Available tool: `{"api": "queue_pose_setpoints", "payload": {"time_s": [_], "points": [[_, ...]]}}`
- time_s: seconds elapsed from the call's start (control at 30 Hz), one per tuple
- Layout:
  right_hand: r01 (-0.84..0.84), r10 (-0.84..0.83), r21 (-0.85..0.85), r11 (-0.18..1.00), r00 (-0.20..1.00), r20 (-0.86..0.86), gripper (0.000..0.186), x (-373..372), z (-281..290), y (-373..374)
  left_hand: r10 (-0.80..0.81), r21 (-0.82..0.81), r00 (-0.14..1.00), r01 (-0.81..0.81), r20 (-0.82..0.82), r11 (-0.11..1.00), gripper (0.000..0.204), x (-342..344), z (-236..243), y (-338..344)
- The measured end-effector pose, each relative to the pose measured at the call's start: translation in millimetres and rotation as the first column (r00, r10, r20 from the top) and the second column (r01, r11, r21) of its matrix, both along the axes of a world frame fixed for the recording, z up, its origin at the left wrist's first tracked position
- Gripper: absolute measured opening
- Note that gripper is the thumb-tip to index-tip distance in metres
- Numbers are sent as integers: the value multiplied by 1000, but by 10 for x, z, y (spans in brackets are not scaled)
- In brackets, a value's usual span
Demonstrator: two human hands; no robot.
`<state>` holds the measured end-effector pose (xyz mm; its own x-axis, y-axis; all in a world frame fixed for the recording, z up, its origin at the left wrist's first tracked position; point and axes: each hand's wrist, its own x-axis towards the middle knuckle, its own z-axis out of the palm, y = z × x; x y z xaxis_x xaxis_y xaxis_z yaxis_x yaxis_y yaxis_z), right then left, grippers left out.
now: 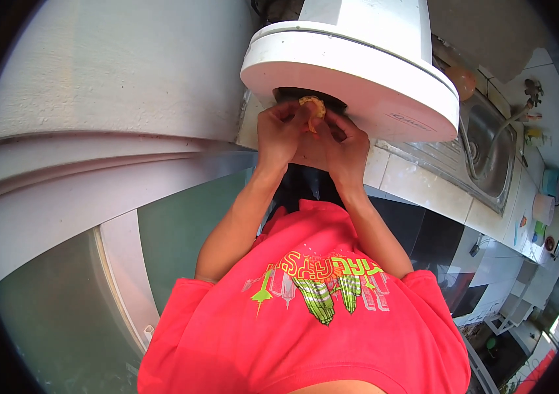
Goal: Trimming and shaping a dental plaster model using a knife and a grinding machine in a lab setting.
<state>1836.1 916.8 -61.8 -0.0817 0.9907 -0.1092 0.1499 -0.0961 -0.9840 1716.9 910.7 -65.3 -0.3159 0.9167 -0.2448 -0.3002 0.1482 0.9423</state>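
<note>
Between my two hands is a small yellow-orange piece with a crimped, wavy edge, like a folded pastry; I cannot make out its exact kind. My left hand pinches it from the left, thumb and fingers closed. From the right, my right hand grips the same piece, fingers bent around its lower side. Both hands are raised in front of a dark opening at the lower edge of a white rounded appliance. My fingers cover part of the piece.
A tiled counter runs to the right, with a metal sink and a tap beyond the appliance. A round orange object stands behind it. A white wall and greenish panels are at my left.
</note>
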Motion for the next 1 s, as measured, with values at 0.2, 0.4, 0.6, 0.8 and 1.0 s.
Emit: {"api": "queue_pose_setpoints", "payload": {"time_s": [0.2, 0.4, 0.6, 0.8, 1.0], "points": [[77, -78, 38, 996, 996, 30, 30, -52, -173, 22, 28, -22, 996, -30, -82, 999, 17, 17, -100, 80], [81, -82, 32, 996, 996, 35, 31, -52, -168, 27, 85, -12, 989, -87, -122, 996, 19, 47, -139, 95], [90, -90, 25, 996, 996, -7, 30, -64, -185, 28, 92, -26, 990, -95, -108, 995, 19, 44, -145, 90], [84, -83, 28, 996, 996, -23, 31, -56, -140, 13, 88, -43, 991, -93, -103, 995, 17, 17, -117, 68], [74, -75, 174, 982, 997, 2, 32, -43, -224, -25, 25, -38, 985, -19, 171, 999, 18, -52, -74, -33]]}}
